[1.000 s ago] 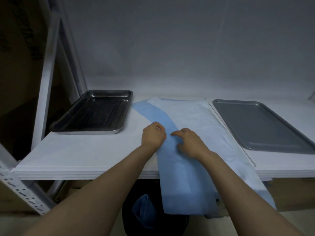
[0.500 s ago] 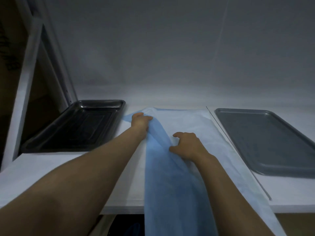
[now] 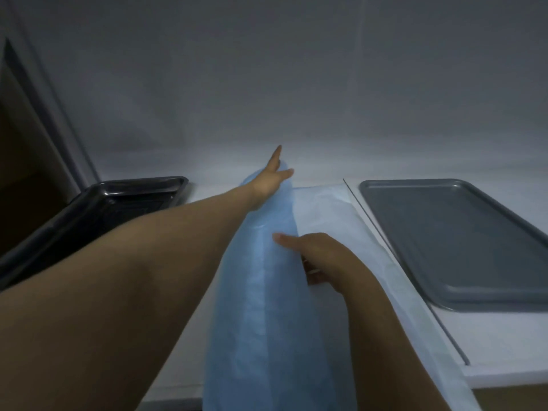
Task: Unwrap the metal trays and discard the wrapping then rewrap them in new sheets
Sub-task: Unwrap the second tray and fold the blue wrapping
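Blue sheet (image 3: 267,292) cut off below.

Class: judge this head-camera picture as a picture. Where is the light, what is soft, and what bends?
Head view: dim overall, brightest on the shelf behind the left hand; the deep tray sinks into shadow with faint glints; the near forearms and blue sheet look soft; the wide lens bows the flat tray edges outward.

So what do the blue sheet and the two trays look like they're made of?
Blue sheet: likely thin nonwoven wrap, matte, slightly see-through, draping softly.
Left deep tray: seemingly polished metal, with dark glossy reflections.
Right flat tray: probably metal, dull grey brushed finish, no reflections.
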